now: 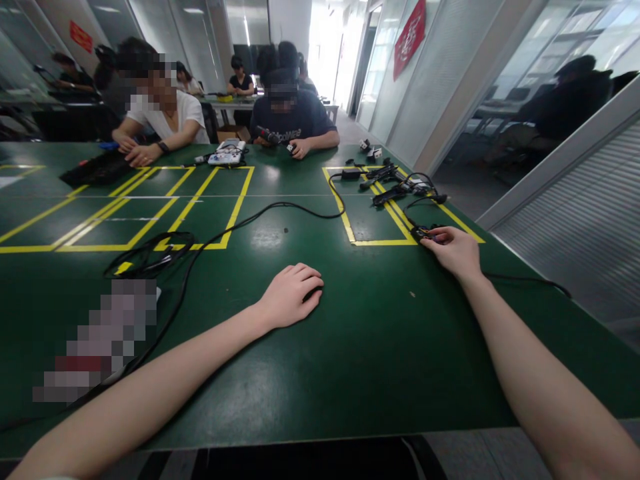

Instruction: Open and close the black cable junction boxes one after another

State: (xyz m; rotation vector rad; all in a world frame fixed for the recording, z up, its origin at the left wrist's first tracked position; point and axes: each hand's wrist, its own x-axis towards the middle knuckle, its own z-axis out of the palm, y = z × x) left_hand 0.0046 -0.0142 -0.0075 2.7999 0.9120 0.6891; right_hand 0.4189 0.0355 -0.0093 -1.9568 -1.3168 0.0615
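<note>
My left hand point(294, 295) rests palm down on the green table point(300, 380), its fingers loosely bent and slightly apart. Nothing shows in it, though the underside is hidden. Farther right, my right hand point(455, 250) pinches a small dark part with thin coloured wires point(424, 233) between thumb and fingers; most of that part is covered by them. Just beyond it lies a group of black devices point(390, 193) with cables, partly over the yellow tape point(383, 243). A black cable point(525, 277) runs from near my right wrist toward the table's right edge.
A long black cable point(270, 205) crosses the table from a black adapter point(351, 173) to a coil point(150, 257) at the left. A blurred-out flat object point(100, 340) lies by my left forearm. Two people sit across the table, near a white device point(227, 153).
</note>
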